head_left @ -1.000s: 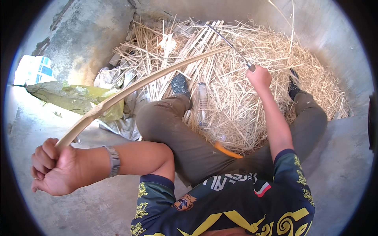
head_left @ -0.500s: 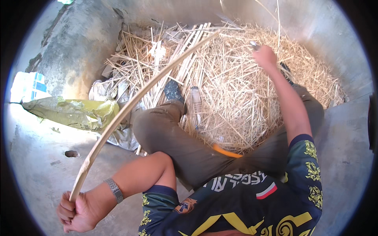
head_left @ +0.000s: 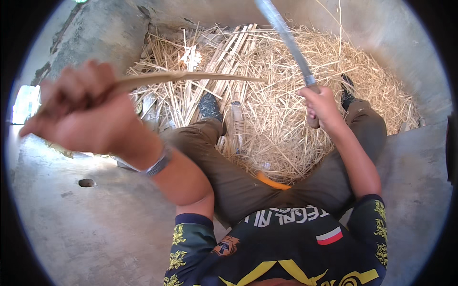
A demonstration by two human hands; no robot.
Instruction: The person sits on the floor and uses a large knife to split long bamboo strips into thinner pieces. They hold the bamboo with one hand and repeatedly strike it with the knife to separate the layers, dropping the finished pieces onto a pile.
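My left hand [head_left: 88,109], a little smeared by motion, is raised at the left with its fingers wrapped round the end of a long pale wooden strip [head_left: 186,76]. The strip points rightward over the shavings, and its thin far tip ends near the middle. My right hand [head_left: 322,107] grips the brown handle of a long-bladed knife [head_left: 288,43]. Its straight metal blade slants up and away to the left, past the top of the view. The blade and the strip are apart.
A heap of straw-like shavings [head_left: 286,119] lies between and beyond my legs. Split strips [head_left: 234,45] are piled at its far left, and a clear plastic bottle [head_left: 238,119] lies near my left foot. Concrete walls [head_left: 90,43] surround it. The floor has a small hole [head_left: 87,183].
My left hand has risen and moved away from me, swinging the strip from a steep slant to nearly level. My right hand has come nearer, and the knife blade now shows pointing up.
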